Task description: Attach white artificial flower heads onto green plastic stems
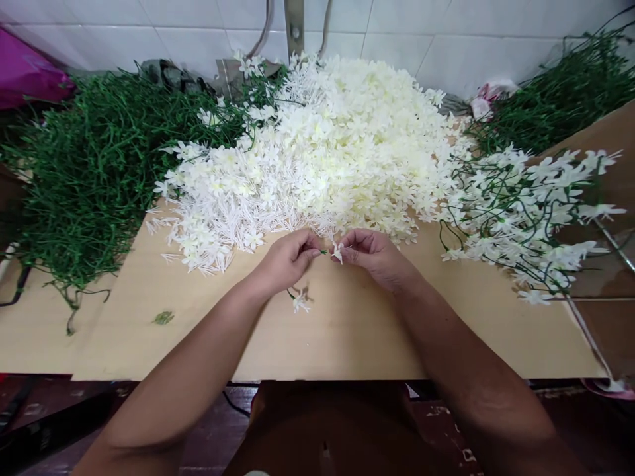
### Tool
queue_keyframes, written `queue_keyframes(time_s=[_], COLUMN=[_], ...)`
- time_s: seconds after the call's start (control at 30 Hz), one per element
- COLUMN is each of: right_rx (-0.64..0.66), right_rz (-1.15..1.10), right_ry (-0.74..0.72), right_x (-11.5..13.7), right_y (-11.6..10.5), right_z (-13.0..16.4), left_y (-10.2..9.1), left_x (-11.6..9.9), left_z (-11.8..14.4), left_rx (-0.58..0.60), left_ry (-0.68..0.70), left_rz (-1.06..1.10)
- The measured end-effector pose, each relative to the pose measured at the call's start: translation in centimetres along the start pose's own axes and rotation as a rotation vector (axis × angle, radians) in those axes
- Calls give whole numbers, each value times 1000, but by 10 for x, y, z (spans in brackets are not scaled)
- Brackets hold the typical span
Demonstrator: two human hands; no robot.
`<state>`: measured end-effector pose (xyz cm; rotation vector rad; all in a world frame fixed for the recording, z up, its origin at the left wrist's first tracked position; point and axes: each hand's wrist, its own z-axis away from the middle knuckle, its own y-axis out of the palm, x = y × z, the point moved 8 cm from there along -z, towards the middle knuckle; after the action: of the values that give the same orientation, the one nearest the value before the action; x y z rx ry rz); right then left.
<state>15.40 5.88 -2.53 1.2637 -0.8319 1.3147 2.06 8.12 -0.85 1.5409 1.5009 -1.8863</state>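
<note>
Fingertips are meeting over the near middle of the board: I am watching my left hand (288,259) pinching the tip of a thin green stem (323,251), fingers curled nearly closed around it, while my right hand (373,254) is gripping a single small white blossom (338,251) between thumb and forefinger, the other fingers folded in. The two pieces are touching or almost touching; I cannot tell whether the blossom is already seated on the stem. Below my left hand the same stem is hanging down and carrying one fitted flower (300,303) just above the tan board (347,330).

Judging the progress, I am reading this sprig as only begun: one bloom on, a second going on, and any further tips are hidden by my fingers.

Moving outward, a big heap of loose white blossoms (317,152) is lying just beyond my hands, spreading toward the far tiled wall (446,46), and it is looking barely dented. To the far left a thick pile of bare green stems (94,172) is waiting, and another green tangle (560,99) is sitting at the far right. On the right, a bundle of finished flowered sprigs (526,211) is resting partly on the board and partly on a brown cardboard sheet (605,139). That finished bundle is much smaller than the supplies, so I am judging most of the work as still ahead. A stray green scrap (163,317) is lying near left.
</note>
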Motion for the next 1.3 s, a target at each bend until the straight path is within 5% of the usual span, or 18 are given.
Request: queue_keyframes(time_s=[0.37, 0.7, 1.3], right_rx=[-22, -127, -101], right_rz=[-23, 221, 85], right_ry=[-28, -272, -139], right_x=[-2, 13, -7], right_y=[5, 9, 13], right_z=[0, 8, 1], left_y=[6, 6, 4], left_x=[-6, 4, 9], left_z=[-1, 1, -1], left_rx=[48, -16, -61], left_ry=[-87, -197, -242], left_rz=[380, 319, 297])
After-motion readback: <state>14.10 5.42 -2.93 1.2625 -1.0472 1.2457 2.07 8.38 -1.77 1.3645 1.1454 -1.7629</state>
